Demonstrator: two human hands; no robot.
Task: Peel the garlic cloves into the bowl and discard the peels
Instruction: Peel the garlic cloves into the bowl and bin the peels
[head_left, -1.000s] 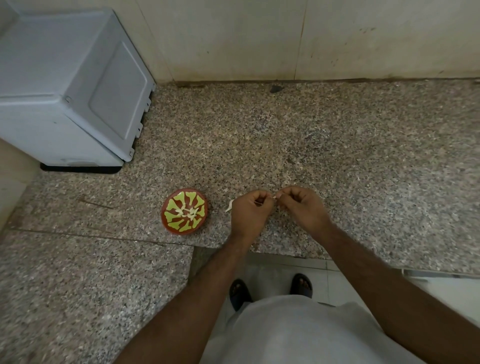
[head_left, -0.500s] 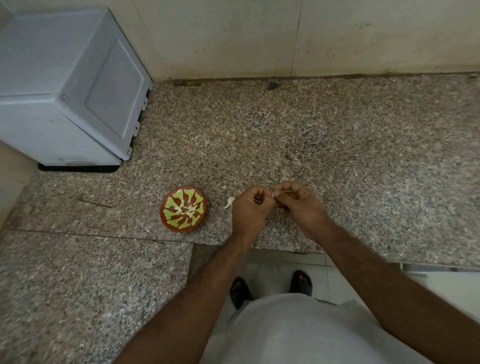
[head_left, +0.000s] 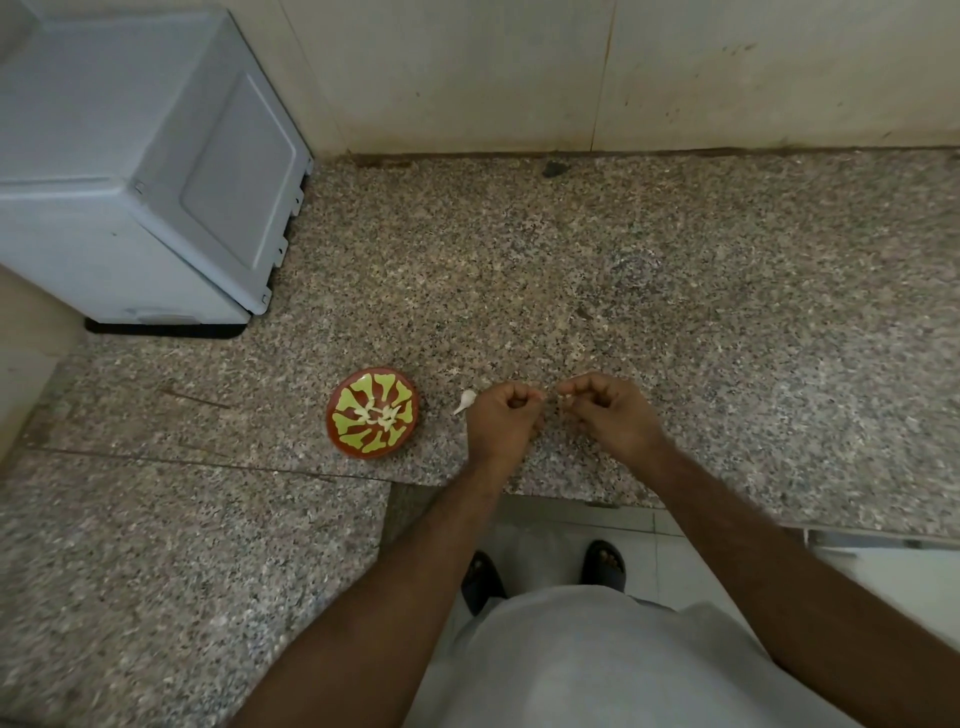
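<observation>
Your left hand (head_left: 501, 418) and right hand (head_left: 605, 410) hovered just apart over the granite surface (head_left: 675, 291), both with fingers curled. The right pinched a small pale piece at its fingertips; what the left held, if anything, could not be determined. One garlic clove (head_left: 464, 401) lay on the surface just beside your left hand at its 10 o'clock. The bowl (head_left: 372, 413), holding pale pieces, sat near at 9 o'clock.
</observation>
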